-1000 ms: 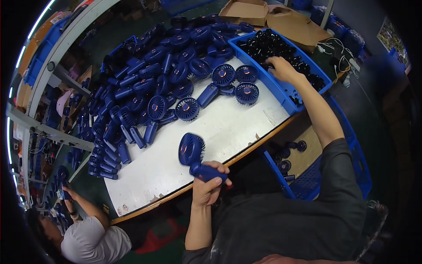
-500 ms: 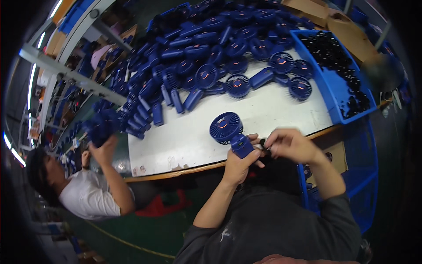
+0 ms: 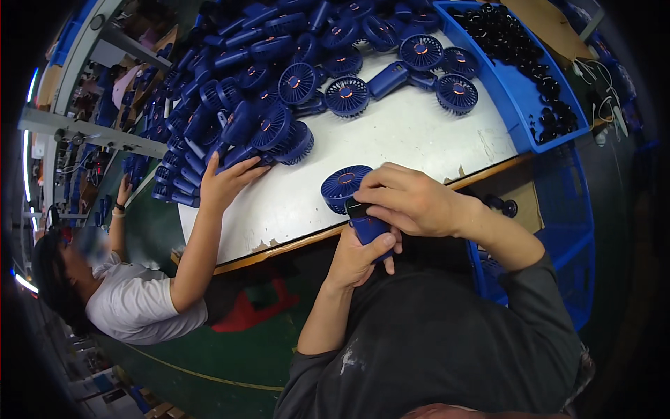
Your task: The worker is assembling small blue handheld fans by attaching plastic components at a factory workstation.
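Note:
My left hand [image 3: 354, 260] is wrapped round the handle of a dark blue handheld fan [image 3: 342, 187], its round grille pointing away from me at the table's front edge. Over the fan's neck, my right hand [image 3: 413, 199] pinches a small black part [image 3: 356, 208] and holds it against the top of the handle. The fingers hide part of the contact, so I cannot tell whether it is seated. Beyond my hands, several loose blue fans, among them one lying face up [image 3: 457, 93], rest on the white tabletop [image 3: 412, 140].
A large heap of blue fans [image 3: 279, 49] covers the table's far left. At the right stands a blue tray [image 3: 564, 140] with many small black parts [image 3: 499, 31]. A co-worker's hand [image 3: 227, 183] touches fans at the left. Below the table's right side is a blue crate [image 3: 569, 237].
My right hand has moved left, bringing the black part onto the fan's neck. The co-worker's hand has brought fans onto the table beside the heap. The view has shifted slightly.

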A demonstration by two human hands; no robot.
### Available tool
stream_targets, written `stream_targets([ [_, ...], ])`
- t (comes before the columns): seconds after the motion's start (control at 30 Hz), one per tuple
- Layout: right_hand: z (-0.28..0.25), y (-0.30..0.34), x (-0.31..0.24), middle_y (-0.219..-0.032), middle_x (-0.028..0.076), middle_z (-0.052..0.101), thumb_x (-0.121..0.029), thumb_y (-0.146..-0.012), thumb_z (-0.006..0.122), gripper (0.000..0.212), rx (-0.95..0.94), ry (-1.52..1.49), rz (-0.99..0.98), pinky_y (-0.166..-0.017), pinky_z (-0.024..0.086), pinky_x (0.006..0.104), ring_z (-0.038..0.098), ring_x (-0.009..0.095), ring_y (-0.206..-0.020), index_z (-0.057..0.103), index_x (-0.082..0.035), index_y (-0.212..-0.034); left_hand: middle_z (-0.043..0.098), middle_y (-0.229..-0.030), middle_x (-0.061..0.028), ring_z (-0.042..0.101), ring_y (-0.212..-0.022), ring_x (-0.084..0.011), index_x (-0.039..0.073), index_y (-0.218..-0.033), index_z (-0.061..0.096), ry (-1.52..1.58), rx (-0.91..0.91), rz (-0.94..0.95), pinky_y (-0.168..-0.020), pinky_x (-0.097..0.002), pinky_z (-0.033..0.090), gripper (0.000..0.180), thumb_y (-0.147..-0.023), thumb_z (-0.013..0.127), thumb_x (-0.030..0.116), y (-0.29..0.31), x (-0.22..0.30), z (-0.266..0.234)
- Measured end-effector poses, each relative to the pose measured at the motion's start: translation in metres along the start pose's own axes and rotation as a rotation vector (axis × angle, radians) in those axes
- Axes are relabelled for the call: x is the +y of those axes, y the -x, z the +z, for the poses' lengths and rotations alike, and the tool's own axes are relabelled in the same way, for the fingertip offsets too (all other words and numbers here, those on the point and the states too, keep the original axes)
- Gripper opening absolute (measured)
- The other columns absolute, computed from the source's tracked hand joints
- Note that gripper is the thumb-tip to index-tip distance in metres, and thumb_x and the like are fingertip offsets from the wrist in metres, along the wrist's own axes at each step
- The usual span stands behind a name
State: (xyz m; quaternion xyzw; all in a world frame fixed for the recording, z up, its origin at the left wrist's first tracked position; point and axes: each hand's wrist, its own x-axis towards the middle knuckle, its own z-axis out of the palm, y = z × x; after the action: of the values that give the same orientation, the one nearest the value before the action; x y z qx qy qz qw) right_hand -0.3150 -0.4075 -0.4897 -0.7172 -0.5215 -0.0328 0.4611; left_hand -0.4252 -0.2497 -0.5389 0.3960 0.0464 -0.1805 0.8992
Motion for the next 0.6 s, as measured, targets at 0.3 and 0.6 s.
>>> stream_targets([
  [0.3, 0.013, 0.009, -0.02, -0.115, 0.017, 0.053, -0.022, -0.078, 0.075, 0.054, -0.101, 0.204, 0.166, -0.092, 0.047, 0.0441, 0.052, 0.036, -0.108, 0.059, -0.006, -0.127, 0.06, -0.123, -0.015, 0.056, -0.121, -0.0264, 0.005, -0.134, 0.048, 0.197, 0.314, 0.167, -0.108, -0.0408, 0.041, 0.058, -0.102, 0.036, 0.052, -0.015, 0.005, 0.028],
  [0.6, 0.037, 0.078, -0.03, -0.099, 0.004, 0.062, -0.011, -0.084, 0.07, 0.043, 0.245, -0.469, 0.846, -0.088, 0.047, 0.0309, 0.059, 0.015, -0.094, 0.058, -0.005, -0.125, 0.007, -0.156, -0.0368, 0.015, -0.146, -0.0497, -0.009, -0.153, 0.003, -1.477, 0.081, 0.702, -0.117, -0.0554, 0.02, 0.109, -0.083, 0.072, 0.038, -0.021, 0.028, 0.057],
])
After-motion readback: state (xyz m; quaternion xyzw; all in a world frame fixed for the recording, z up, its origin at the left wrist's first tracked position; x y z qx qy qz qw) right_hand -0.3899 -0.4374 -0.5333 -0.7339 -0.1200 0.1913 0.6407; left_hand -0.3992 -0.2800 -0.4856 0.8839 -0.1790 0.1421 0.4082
